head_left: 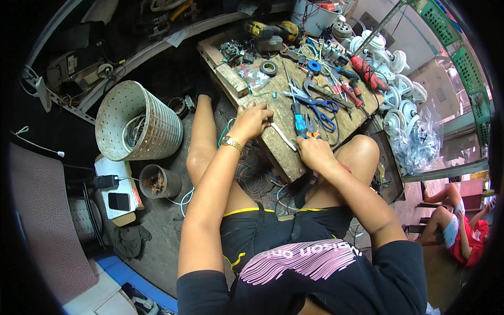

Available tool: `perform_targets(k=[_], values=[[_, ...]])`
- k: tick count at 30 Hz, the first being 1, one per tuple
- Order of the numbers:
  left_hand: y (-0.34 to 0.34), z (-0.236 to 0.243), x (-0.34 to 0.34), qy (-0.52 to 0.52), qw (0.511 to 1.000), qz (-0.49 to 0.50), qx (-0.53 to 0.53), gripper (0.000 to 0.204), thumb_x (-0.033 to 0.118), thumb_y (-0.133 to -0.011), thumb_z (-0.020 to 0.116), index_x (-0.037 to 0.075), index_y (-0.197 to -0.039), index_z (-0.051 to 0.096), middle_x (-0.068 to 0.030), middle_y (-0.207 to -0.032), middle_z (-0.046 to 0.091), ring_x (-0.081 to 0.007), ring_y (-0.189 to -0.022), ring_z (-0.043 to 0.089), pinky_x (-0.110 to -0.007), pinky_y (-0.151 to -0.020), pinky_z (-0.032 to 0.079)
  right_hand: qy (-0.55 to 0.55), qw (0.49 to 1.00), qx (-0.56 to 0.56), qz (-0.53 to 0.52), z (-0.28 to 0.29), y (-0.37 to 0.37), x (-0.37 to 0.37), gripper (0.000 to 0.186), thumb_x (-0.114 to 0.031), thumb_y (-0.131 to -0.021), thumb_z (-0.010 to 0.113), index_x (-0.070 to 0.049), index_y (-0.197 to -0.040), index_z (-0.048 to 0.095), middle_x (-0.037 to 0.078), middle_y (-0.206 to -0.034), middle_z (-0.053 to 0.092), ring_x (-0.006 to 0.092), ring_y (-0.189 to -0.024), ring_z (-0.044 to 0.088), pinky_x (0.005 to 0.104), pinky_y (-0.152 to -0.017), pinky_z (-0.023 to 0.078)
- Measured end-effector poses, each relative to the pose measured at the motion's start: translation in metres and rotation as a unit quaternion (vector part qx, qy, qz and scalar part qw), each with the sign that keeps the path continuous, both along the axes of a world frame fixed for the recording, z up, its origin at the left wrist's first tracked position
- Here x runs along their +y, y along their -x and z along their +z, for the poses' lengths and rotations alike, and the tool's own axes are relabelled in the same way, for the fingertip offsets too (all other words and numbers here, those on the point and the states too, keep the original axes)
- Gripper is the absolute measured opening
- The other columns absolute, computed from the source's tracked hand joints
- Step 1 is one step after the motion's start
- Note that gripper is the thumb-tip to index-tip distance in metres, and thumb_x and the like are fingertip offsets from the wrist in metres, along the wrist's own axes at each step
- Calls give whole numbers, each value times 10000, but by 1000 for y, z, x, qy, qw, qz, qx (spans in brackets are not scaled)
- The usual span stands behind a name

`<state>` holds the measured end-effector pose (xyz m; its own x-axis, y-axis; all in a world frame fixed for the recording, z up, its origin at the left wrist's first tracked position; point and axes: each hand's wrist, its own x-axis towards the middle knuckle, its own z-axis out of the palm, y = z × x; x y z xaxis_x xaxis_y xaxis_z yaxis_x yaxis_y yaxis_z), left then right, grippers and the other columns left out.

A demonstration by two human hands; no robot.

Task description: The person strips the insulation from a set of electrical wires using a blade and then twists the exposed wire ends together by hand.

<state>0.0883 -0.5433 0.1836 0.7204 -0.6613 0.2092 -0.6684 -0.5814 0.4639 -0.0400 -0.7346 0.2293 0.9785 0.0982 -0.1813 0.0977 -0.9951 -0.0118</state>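
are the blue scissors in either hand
No, the blue scissors lie on the bench, apart from the left hand and the right hand.

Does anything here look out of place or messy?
Yes: thin multicoloured wires lie tangled on the grey floor between the person's legs, looking discarded. Blue-handled metal scissors also lie open on the wooden bench.

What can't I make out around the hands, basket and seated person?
Head view throughout:
Left hand: its back hides any grip on the white strip.
Right hand: its back covers anything in the palm.
White basket: its wall hides part of the inside.
Seated person: cut off by the picture's rim.
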Motion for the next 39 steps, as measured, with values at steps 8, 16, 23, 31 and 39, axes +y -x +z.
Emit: perform_targets(k=[8,16,23,31,39], values=[[16,0,-1,6,1000,6,-2,302,236,-717,732,178,-999,641,-43,-1057,527,-329,-1081,462,-548,-838,349,-49,997,-49,-36,10,-21,-6,221,-257,-910,478,-59,-915,577,220,-715,629,401,-670,625,520,-594,486],[24,-30,4,133,990,24,38,251,212,-750,707,103,-956,612,-89,-978,498,-302,-950,433,-421,-840,346,-61,998,-9,-17,1,-23,13,199,-237,-903,487,-58,-954,556,204,-703,633,396,-646,626,526,-582,479],[20,-23,10,157,986,-43,36,245,165,-710,743,33,-853,594,-138,-969,477,-335,-924,425,-418,-837,376,-108,990,-92,2,5,-36,14,163,-135,-859,484,-23,-971,525,206,-697,641,378,-661,646,507,-562,484],[26,-20,19,146,985,57,67,313,192,-646,797,55,-876,634,-128,-1011,482,-326,-963,430,-413,-863,376,-178,982,-48,-48,-3,-21,28,170,-157,-873,501,-37,-994,495,234,-712,630,425,-681,624,527,-580,464],[32,-27,22,179,979,25,93,212,205,-705,745,87,-849,641,-126,-1109,417,-307,-1081,377,-426,-970,274,-171,984,-20,-33,8,-19,29,160,-146,-867,511,-28,-974,496,233,-708,629,421,-677,624,531,-580,462]])
